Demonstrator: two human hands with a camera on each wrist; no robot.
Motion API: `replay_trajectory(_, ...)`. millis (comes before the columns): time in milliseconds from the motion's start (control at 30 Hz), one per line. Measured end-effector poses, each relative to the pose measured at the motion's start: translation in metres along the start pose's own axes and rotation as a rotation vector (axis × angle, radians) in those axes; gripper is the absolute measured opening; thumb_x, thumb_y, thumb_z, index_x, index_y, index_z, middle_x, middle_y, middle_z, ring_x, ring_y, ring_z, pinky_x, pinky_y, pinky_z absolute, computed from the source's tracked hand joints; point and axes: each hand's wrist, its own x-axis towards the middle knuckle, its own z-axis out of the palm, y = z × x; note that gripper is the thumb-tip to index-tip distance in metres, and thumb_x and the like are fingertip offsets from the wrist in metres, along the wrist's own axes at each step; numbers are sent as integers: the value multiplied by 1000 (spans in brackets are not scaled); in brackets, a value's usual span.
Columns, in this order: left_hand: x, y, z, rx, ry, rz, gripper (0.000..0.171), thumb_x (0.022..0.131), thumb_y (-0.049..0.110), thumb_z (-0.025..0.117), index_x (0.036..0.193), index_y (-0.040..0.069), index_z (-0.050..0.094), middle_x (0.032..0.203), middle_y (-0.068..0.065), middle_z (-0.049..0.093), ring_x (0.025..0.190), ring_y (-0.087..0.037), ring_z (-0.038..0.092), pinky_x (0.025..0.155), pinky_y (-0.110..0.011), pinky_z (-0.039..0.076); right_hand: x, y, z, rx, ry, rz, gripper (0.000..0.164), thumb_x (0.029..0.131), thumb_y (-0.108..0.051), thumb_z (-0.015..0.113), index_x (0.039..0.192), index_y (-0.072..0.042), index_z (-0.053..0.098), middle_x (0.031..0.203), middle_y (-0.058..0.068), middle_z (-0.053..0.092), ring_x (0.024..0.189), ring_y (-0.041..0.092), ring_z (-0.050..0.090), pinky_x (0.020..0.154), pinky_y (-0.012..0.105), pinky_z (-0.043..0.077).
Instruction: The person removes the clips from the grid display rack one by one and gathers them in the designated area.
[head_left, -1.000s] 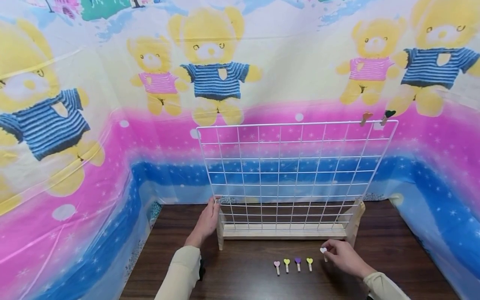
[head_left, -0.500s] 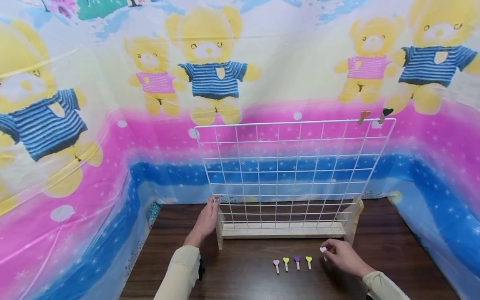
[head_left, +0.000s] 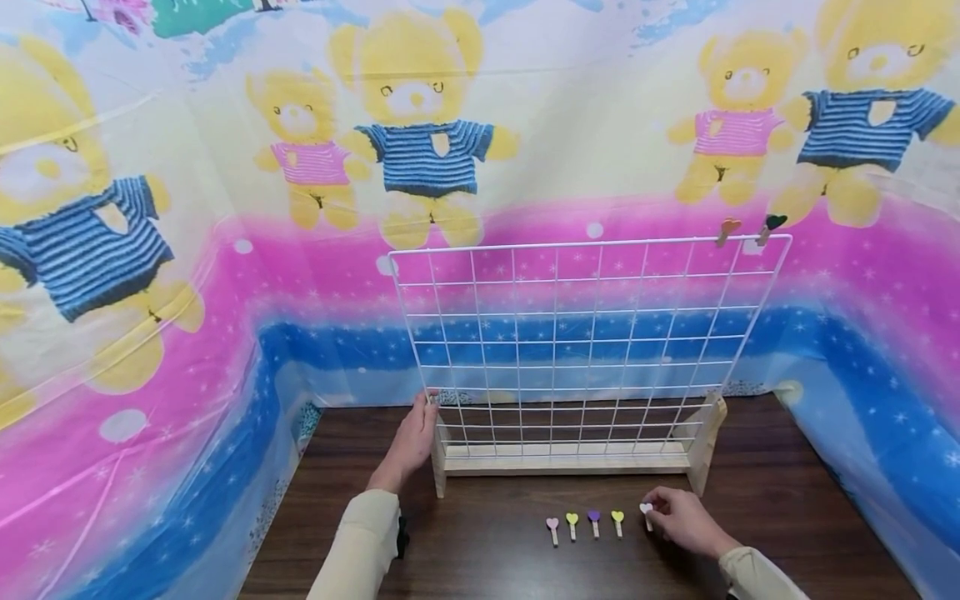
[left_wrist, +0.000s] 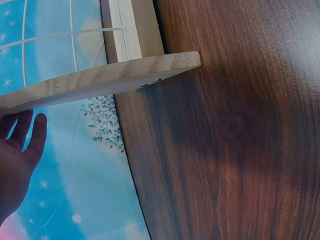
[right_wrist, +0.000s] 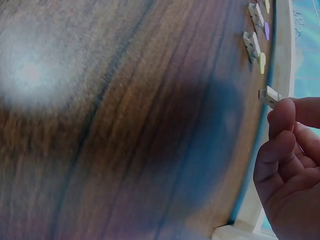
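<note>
A white wire grid (head_left: pixel 555 342) stands in a pale wooden base (head_left: pixel 566 461). My left hand (head_left: pixel 411 442) rests on the base's left side post (head_left: pixel 440 454). In the left wrist view, the left fingers (left_wrist: pixel 36 137) lie fairly straight against the post's outer face, their far tips hidden. Between thumb and fingers, my right hand (head_left: pixel 684 518) pinches a small clothespin (head_left: pixel 647 510) topped with a white heart, close over the table. From the right wrist view, its wooden legs (right_wrist: pixel 270 96) poke out past the fingertips.
Several heart clothespins lie in a row: pink (head_left: pixel 552 531), yellow (head_left: pixel 572 526), purple (head_left: pixel 595 523) and another yellow (head_left: pixel 617 523). An orange clothespin (head_left: pixel 727 231) and a dark green one (head_left: pixel 772 229) clip the grid's top right. Behind hangs a bear-print cloth (head_left: pixel 570 142).
My right hand has drawn slightly down and toward me with the white-heart clothespin still pinched. The left hand stays at the post, and the view has shifted a little.
</note>
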Motion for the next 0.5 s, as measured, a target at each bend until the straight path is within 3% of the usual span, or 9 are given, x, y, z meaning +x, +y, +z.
replay_trajectory(500,0,0,0,14,7,-1,37,105,29,29,138,16,37,83,-7,47,79,-24,49,71,-41,40,7,6,19,-31,12,18,6,84,-3,66,89,-4,66,71,-2,59,43,9,50,43,25,43)
